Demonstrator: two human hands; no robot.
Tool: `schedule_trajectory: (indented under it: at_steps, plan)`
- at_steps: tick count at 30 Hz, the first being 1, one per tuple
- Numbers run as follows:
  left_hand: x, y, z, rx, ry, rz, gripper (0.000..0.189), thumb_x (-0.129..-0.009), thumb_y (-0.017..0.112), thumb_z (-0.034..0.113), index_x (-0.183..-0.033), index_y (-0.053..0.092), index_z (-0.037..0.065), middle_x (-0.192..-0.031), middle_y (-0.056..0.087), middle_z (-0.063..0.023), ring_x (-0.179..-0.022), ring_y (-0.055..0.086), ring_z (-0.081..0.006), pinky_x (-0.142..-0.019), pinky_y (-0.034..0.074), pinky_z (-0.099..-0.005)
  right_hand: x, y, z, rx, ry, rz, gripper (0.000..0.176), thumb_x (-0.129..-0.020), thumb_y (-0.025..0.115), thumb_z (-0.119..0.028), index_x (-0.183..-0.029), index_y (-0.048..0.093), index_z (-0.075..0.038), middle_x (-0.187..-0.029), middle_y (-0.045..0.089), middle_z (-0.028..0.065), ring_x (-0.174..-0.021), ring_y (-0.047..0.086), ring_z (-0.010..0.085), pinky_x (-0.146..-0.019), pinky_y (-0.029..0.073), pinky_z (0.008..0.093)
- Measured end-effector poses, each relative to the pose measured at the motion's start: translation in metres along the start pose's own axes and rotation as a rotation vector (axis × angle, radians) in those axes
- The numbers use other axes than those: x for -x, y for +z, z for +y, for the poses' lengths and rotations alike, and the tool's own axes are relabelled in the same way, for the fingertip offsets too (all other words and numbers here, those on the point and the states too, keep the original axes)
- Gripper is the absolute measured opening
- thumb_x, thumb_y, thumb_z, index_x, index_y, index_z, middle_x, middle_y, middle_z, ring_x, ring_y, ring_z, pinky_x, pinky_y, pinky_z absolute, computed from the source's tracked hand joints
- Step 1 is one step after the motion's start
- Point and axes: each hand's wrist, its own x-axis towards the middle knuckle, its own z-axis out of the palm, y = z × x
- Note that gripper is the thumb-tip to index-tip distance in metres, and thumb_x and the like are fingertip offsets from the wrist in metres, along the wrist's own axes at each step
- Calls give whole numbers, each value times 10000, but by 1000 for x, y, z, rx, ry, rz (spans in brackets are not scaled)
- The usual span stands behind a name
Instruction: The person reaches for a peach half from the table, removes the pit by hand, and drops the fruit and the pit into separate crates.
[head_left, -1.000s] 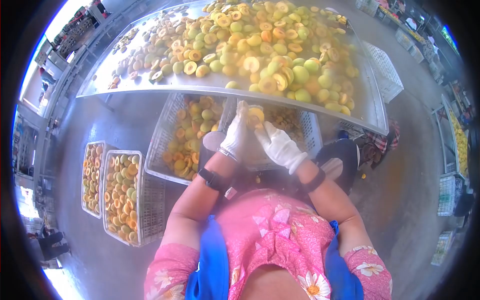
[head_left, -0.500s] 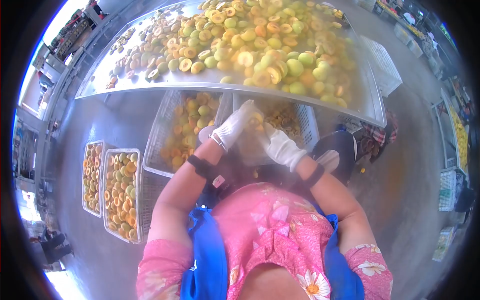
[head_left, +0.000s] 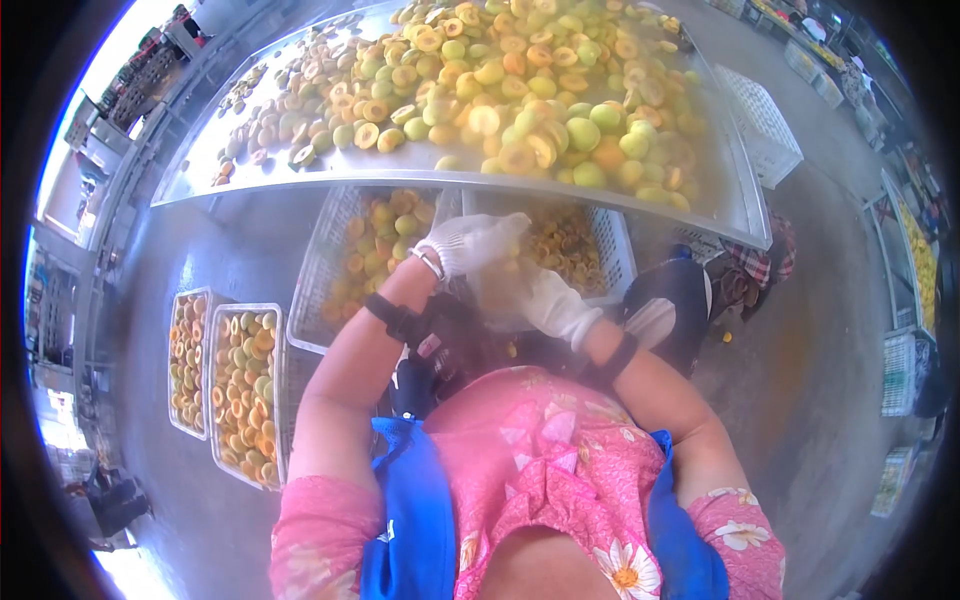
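Note:
Both my hands wear white gloves and meet below the edge of the steel table (head_left: 300, 180), above the white crates. My left hand (head_left: 472, 243) lies across with its fingers curled toward the right. The peach it held a moment ago is hidden under the glove. Just below and to the right, my right hand (head_left: 548, 298) touches the left one. Motion blur hides its fingers. A black band wraps each wrist.
Halved and whole yellow-green peaches (head_left: 520, 90) cover the table. Under it stand a crate of peaches (head_left: 330, 270) and a crate of darker pieces (head_left: 620, 265). Two trays of halves (head_left: 245, 390) sit on the floor at left. A dark stool (head_left: 675, 310) is at right.
My left hand has swung over the peach and to the right, covering it. My right hand has dropped slightly lower. The view has tilted a little toward the table.

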Motion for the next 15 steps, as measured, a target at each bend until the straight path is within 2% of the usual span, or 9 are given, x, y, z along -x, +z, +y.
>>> schedule_trajectory:
  at_steps: [2, 4, 5, 6, 7, 9, 11, 13, 15]
  plan:
    - [-24, 35, -41, 777, 172, 163, 622, -1028, 323, 557, -1196, 636, 47, -1075, 682, -122, -996, 638, -229, -911, 490, -326, -5, -7, 0, -42, -39, 16, 382, -1014, 470, -380, -1146, 557, -31, -922, 649, 303, -927, 600, 504, -759, 481, 524]
    - [-25, 58, -33, 887, 334, 524, 501, -1039, 397, 466, -1077, 648, 34, -978, 661, -122, -858, 618, -188, -839, 521, -324, -8, -18, -13, -319, 16, 92, 386, -1014, 491, -378, -1082, 593, -13, -958, 651, 302, -952, 603, 484, -782, 488, 470]
    - [-29, 70, -25, 1240, 336, 511, 461, -1035, 424, 429, -1078, 641, 24, -976, 665, -129, -875, 628, -208, -846, 527, -342, -7, -15, -18, -398, 22, 116, 409, -1023, 484, -385, -1080, 606, 2, -967, 666, 267, -957, 623, 427, -839, 476, 431]
    - [-32, 79, -20, 1596, 332, 485, 422, -1031, 451, 392, -1078, 634, 14, -975, 669, -136, -892, 638, -229, -853, 533, -360, -8, -2, -9, -543, 50, 67, 388, -1020, 480, -418, -1005, 606, -52, -834, 635, 177, -765, 592, 327, -682, 461, 396]
    - [-36, 84, -18, 1716, 348, 552, 401, -1017, 482, 376, -1095, 621, 8, -971, 675, -137, -880, 648, -265, -827, 550, -384, -9, 12, 0, -685, 86, 21, 381, -1018, 476, -452, -930, 607, -105, -701, 605, 88, -573, 560, 226, -525, 446, 361]
    - [-40, 87, -20, 1762, 281, 552, 407, -1007, 491, 420, -1017, 614, 32, -902, 658, -123, -789, 635, -258, -735, 553, -390, -13, 19, 7, -1024, 343, -210, 402, -1007, 457, -525, -822, 551, -181, -571, 476, -25, -401, 395, 107, -367, 305, 279]
    - [-33, 80, -12, 1816, 229, 494, 436, -1010, 465, 456, -951, 596, 44, -827, 631, -107, -705, 620, -238, -650, 549, -374, -12, 20, -1, -1215, 514, -334, 446, -994, 432, -585, -783, 513, -201, -529, 411, -65, -360, 320, 71, -330, 236, 249]
    - [-11, 63, 10, 1871, 187, 377, 486, -1026, 406, 484, -897, 566, 43, -746, 593, -89, -629, 603, -205, -570, 539, -336, -17, 40, 32, -1414, 506, -509, 365, -1015, 441, -508, -996, 552, -161, -737, 521, -26, -615, 458, 93, -534, 374, 262]
    - [-11, 65, 7, 1717, 224, 477, 489, -1028, 434, 450, -873, 602, 18, -748, 621, -101, -659, 618, -208, -596, 541, -340, -19, 51, 55, -1392, 391, -522, 352, -1041, 459, -412, -1189, 602, -126, -946, 633, 12, -871, 577, 100, -743, 493, 264]
